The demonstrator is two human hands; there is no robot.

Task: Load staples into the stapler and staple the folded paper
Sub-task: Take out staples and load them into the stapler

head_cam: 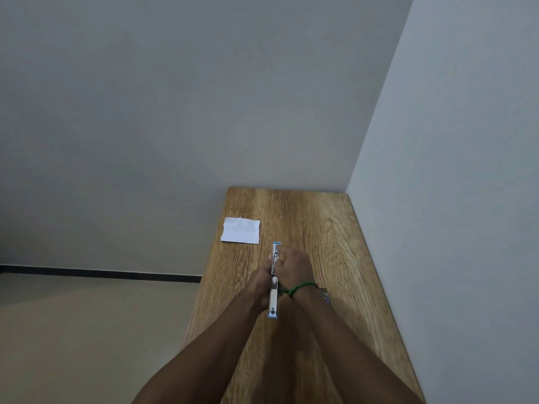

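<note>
I see the left hand [259,282] and the right hand [293,266] both curled round the opened-out stapler [274,298], one on each side. The folded paper [240,230] lies flat on the table [320,228] beyond the stapler, to its left.

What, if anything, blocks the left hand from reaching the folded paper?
Likely yes: only bare table lies between the left hand and the folded paper, but it grips the stapler and must let go first.
</note>
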